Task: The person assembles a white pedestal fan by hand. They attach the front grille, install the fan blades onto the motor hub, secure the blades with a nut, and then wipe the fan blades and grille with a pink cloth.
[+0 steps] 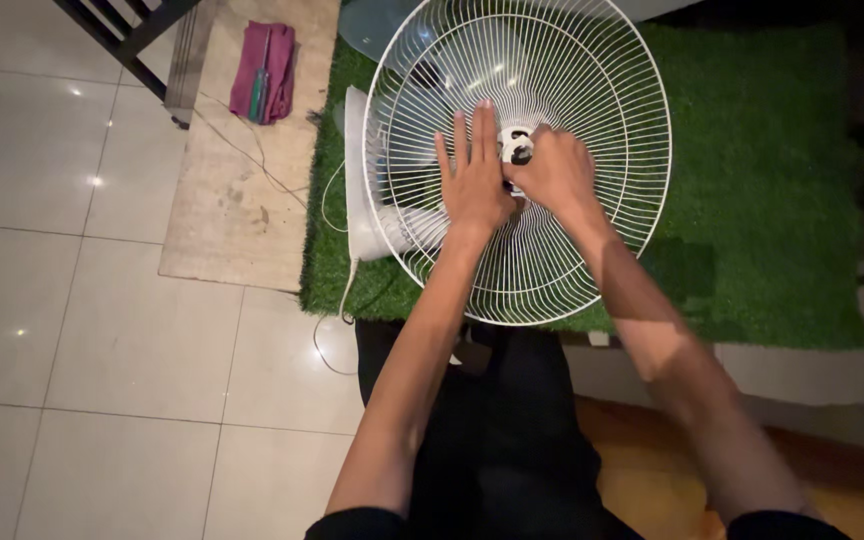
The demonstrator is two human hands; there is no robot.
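Both hands meet at the middle of the white wire fan guard lying on the green mat: we note the left hand flat with fingers spread, the right hand pinching the hub directly beneath it.

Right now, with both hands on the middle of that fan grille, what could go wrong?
1. The left hand lies flat on the thin white wire grille; leaning on it could bend the wires.
2. The right hand works the small hub piece at the centre; if it comes loose it could drop through the wires or vanish into the green turf mat.
3. The white cord trails onto the tiled floor near the knees, so it might snag.
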